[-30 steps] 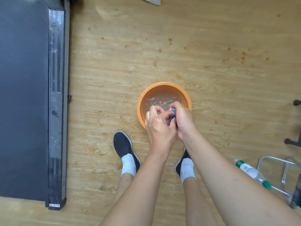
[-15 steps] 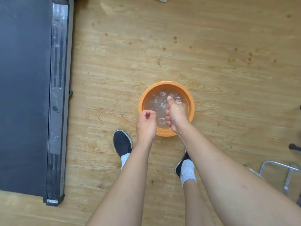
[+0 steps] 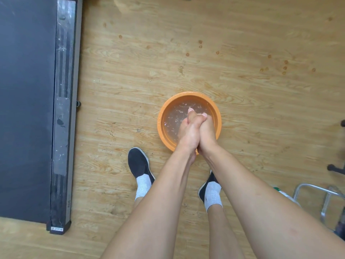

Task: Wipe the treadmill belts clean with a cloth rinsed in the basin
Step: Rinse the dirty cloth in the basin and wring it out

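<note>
— While both palms press together over the basin (image 3: 188,94), where's the cloth?
— Hidden, likely squeezed between left hand (image 3: 187,132) and right hand (image 3: 208,130) (fingers unseen, so I cannot tell the grip). Wet, it'll be limp, heavy and drippy, so bunch it whole. Round orange plastic, rippled water, dark matte treadmill belt (image 3: 26,90) at left.

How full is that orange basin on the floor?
Partly full: the basin holds clear, rippling water over its whole bottom, with orange wall showing above the surface.
</note>
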`<state>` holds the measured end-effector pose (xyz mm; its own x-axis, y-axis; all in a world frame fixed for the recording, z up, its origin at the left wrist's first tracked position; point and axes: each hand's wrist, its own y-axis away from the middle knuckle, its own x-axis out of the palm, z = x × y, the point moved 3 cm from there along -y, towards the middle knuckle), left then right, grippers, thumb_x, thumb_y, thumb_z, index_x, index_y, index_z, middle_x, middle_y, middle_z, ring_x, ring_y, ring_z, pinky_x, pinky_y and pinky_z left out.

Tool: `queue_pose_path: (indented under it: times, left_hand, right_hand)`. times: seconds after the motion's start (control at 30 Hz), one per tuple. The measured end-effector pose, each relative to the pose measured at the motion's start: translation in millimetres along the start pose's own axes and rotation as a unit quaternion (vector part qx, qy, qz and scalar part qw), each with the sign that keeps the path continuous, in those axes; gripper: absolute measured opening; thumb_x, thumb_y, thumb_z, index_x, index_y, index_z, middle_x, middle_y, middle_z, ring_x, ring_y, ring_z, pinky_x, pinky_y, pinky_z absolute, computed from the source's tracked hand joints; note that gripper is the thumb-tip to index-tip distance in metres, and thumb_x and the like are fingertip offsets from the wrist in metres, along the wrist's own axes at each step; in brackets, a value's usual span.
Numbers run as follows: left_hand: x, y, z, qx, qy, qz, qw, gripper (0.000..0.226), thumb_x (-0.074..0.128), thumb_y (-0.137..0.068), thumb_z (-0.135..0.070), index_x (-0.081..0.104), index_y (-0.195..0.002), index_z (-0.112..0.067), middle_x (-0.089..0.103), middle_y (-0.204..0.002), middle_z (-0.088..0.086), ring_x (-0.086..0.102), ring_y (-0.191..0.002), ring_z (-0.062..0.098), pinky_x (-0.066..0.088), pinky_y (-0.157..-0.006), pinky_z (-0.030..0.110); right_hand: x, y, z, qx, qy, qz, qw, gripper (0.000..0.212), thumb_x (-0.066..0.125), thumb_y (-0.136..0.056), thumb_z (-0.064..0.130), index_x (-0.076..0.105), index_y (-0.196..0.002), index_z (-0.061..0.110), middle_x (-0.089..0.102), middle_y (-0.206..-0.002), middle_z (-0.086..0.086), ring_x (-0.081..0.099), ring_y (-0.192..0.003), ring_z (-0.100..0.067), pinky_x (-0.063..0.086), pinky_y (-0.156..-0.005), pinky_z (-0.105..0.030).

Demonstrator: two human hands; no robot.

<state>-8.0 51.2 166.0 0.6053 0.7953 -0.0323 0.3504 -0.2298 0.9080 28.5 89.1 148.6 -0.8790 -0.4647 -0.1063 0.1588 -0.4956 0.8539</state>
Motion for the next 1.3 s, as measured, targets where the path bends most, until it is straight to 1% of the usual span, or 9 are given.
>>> queue_pose_path:
  times: [0.17,0.3,0.47,0.63,0.77,0.9,1.03,1.13,1.3]
  left_hand:
    - [-5,7,1,0.021,-0.07,0.068,0.995,0.074,0.065,-0.061,-0.079,0.074,-0.112,-0.025,0.08,-0.106,0.0,0.075,-0.109,0.024,0.056,-0.106,0.051]
    - [-21,18,-2,0.032,-0.129,0.079,0.988,0.084,0.046,-0.077,-0.097,0.07,-0.119,-0.029,0.078,-0.115,-0.002,0.074,-0.109,0.017,0.057,-0.104,0.049]
    - [-54,27,-10,0.177,-0.177,0.039,0.967,0.038,0.065,-0.105,-0.034,0.065,-0.142,-0.022,0.059,-0.141,-0.004,0.064,-0.122,0.005,0.052,-0.113,0.035]
    - [-70,65,-51,0.275,-0.152,-0.058,0.948,0.022,0.087,-0.089,-0.019,0.078,-0.109,-0.015,0.072,-0.119,-0.004,0.072,-0.109,0.01,0.057,-0.095,0.021]
    - [-79,109,-93,0.225,-0.009,-0.013,0.974,0.026,0.088,-0.079,-0.021,0.062,-0.081,-0.017,0.078,-0.091,0.011,0.075,-0.09,0.028,0.062,-0.093,0.052]
    - [-76,165,-145,0.232,0.022,0.081,0.969,0.028,0.071,-0.093,-0.005,0.049,-0.081,-0.016,0.066,-0.08,0.006,0.068,-0.084,0.024,0.061,-0.078,0.036]
    - [-71,238,-189,0.238,0.054,0.112,0.963,0.014,0.063,-0.087,-0.016,0.049,-0.091,-0.018,0.053,-0.073,0.0,0.047,-0.057,0.012,0.039,-0.049,0.023]
    - [-69,312,-231,0.261,0.078,0.133,0.953,0.009,0.06,-0.085,-0.016,0.056,-0.094,-0.016,0.058,-0.074,-0.002,0.052,-0.06,0.009,0.043,-0.053,0.02]
    - [-86,455,-289,0.36,0.021,0.12,0.925,0.008,0.058,-0.092,-0.016,0.063,-0.086,-0.018,0.059,-0.082,0.004,0.06,-0.078,0.018,0.048,-0.071,0.028]
  right_hand:
    - [2,7,1,-0.006,-0.035,0.003,0.999,0.041,0.057,-0.09,0.049,0.055,-0.058,0.023,0.054,-0.06,0.009,0.054,-0.059,-0.011,0.042,-0.069,-0.033]
    - [-1,26,1,0.015,-0.052,0.024,0.998,0.053,0.042,-0.108,0.049,0.068,-0.07,0.022,0.069,-0.061,0.009,0.067,-0.062,-0.008,0.05,-0.06,-0.024]
    - [-6,43,24,0.049,-0.223,0.079,0.97,0.043,0.032,-0.109,0.027,0.065,-0.119,0.003,0.069,-0.103,-0.017,0.068,-0.088,-0.024,0.056,-0.08,-0.035]
    - [-23,81,61,-0.103,-0.024,0.096,0.99,0.02,0.057,-0.105,0.012,0.069,-0.122,0.011,0.075,-0.116,-0.011,0.072,-0.11,-0.027,0.059,-0.094,-0.042]
    - [-54,123,109,-0.189,0.079,0.009,0.979,0.014,0.084,-0.087,0.023,0.075,-0.097,0.023,0.072,-0.093,0.006,0.071,-0.086,-0.015,0.058,-0.079,-0.035]
    - [-70,169,157,-0.257,0.169,0.038,0.951,0.016,0.078,-0.092,0.014,0.074,-0.103,0.026,0.044,-0.068,0.012,0.041,-0.059,-0.005,0.038,-0.06,-0.025]
    - [-72,244,209,-0.326,0.205,0.075,0.92,0.028,0.062,-0.099,0.008,0.077,-0.113,0.027,0.062,-0.07,0.017,0.048,-0.059,-0.018,0.041,-0.059,-0.034]
    - [-71,312,250,-0.346,0.201,0.095,0.911,0.036,0.061,-0.096,0.003,0.074,-0.119,0.027,0.048,-0.068,0.016,0.043,-0.061,-0.01,0.04,-0.062,-0.026]
    - [-66,436,319,-0.396,0.239,0.136,0.876,0.052,0.061,-0.09,0.005,0.063,-0.135,0.03,0.054,-0.104,0.002,0.054,-0.061,-0.004,0.048,-0.07,-0.02]
